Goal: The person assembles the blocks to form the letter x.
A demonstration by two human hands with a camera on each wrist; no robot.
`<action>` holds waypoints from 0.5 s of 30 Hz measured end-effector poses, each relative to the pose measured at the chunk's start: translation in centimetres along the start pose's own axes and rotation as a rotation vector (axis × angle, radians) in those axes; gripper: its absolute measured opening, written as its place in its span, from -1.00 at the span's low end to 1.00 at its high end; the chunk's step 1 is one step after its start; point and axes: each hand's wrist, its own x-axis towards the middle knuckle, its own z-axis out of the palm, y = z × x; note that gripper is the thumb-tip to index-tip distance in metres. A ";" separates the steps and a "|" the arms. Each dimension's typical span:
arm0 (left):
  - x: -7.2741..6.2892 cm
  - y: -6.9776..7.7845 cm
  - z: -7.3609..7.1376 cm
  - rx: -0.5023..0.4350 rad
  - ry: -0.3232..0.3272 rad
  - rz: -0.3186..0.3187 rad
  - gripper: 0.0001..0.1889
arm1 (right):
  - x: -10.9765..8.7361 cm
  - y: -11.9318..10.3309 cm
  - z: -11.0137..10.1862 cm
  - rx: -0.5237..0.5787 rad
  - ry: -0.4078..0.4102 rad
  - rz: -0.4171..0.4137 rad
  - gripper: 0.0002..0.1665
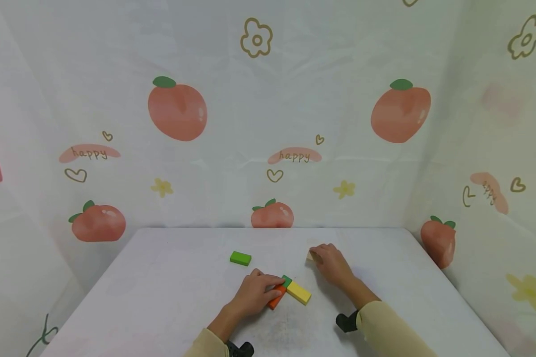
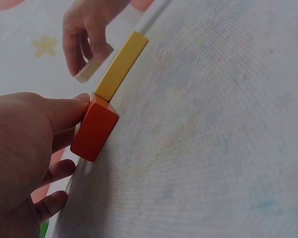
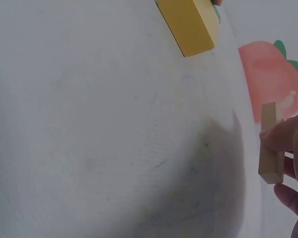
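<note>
Fingers of the right hand (image 1: 332, 267) pinched a pale, wood-toned cuboid (image 3: 271, 166); those of the left hand (image 1: 252, 293), loosely extended, touched a smooth orange block (image 2: 94, 132) beside a yellow bar (image 1: 299, 293).

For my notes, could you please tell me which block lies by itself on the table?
The lime block, beyond the left hand. The orange block, dark green block and yellow block adjoin; the right hand holds the pale block.
</note>
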 end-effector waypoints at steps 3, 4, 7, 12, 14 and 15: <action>0.0 0.0 0.0 0.002 0.002 0.001 -0.65 | 0.0 -0.2 0.1 0.008 -0.016 0.005 -0.57; 0.0 0.0 0.0 0.002 0.002 0.002 -0.65 | 0.0 -0.2 0.2 0.005 -0.020 0.003 -0.57; 0.0 0.0 -0.1 0.002 0.006 0.007 -0.65 | -0.1 -0.4 0.4 0.010 -0.034 -0.001 -0.58; 0.0 -0.1 0.0 -0.004 0.007 0.012 -0.65 | -0.4 -0.8 0.5 0.035 -0.032 -0.028 -0.62; 0.0 -0.1 0.0 -0.005 0.007 0.012 -0.65 | -0.5 -1.0 0.6 0.043 -0.022 -0.058 -0.63; 0.0 -0.1 0.0 -0.004 0.007 0.013 -0.65 | -0.6 -1.1 0.6 0.047 -0.017 -0.076 -0.63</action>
